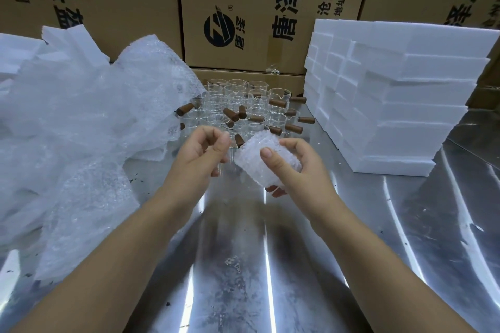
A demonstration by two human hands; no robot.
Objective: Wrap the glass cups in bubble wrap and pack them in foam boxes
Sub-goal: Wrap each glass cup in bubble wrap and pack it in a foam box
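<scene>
Right hand [296,167] fingers grasp a knobbly bubble-wrapped cup [250,157] over the shiny steel worktop [243,251]; left hand [198,151] fingers curl, grasp unclear.

Head-camera view of a packing worker's left hand [201,149] and right hand [295,167], both bare, with slim fingers and creased knuckles. The right thumb's nail [266,153] is short, rounded and plain. The left forearm [130,230] and right forearm [359,230] are uncovered from the wrists down to the lower edge of the picture, where they leave the view
</scene>
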